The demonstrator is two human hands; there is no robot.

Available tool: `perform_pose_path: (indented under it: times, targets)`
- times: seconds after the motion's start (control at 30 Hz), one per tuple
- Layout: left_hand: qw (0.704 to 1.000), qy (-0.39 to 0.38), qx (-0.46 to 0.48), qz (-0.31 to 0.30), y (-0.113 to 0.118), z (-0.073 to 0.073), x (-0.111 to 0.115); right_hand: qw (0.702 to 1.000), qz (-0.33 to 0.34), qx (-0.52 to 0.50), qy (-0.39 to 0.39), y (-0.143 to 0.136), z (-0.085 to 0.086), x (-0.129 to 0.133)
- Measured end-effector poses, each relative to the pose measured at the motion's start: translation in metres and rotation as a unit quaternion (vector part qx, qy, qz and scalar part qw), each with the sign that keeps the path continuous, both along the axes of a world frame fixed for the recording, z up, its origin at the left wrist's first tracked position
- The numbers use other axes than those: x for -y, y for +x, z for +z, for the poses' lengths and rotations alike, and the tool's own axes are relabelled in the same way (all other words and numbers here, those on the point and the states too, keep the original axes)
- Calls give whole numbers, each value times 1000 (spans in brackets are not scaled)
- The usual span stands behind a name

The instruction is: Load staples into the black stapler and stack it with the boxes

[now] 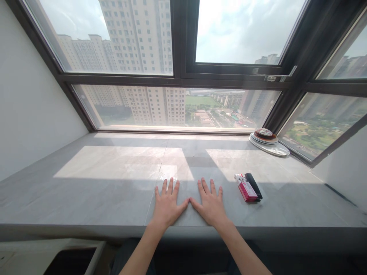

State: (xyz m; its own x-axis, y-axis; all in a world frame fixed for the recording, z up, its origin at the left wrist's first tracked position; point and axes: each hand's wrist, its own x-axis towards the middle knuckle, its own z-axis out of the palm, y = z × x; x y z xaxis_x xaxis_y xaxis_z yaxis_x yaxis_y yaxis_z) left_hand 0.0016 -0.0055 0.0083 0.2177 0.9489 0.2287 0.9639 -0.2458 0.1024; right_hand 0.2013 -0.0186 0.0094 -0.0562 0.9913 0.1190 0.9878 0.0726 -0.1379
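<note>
Both my hands rest palm down on the grey marbled windowsill [109,198], close to its front edge. My left hand [166,208] lies flat with the fingers spread and holds nothing. Beside it, my right hand [211,206] is spread in the same way, also with nothing in it. The two thumb tips meet or nearly meet between the hands. To the right of my right hand are a small pink-and-white box [248,191] and a long black object [254,187] lying against it, its kind unclear. A smaller red-and-white packet [239,178] touches the box's far end.
A stack of plates and round dishes [265,139] stands in the back right corner by the glass. Dark window frames [177,82] with a metal latch [272,77] rise behind the sill. White walls [31,95] close off both sides. A pale open-topped unit [97,252] sits below left.
</note>
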Motion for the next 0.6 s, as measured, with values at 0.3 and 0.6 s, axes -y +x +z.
perform_pose_path:
  times: [0.3, 0.6]
  targets:
    - [1000, 3, -3, 21, 4, -2, 0, 1000, -12, 11, -10, -3, 2, 0]
    - [1000, 5, 23, -2, 3, -5, 0, 1000, -13, 8, -4, -4, 0, 1]
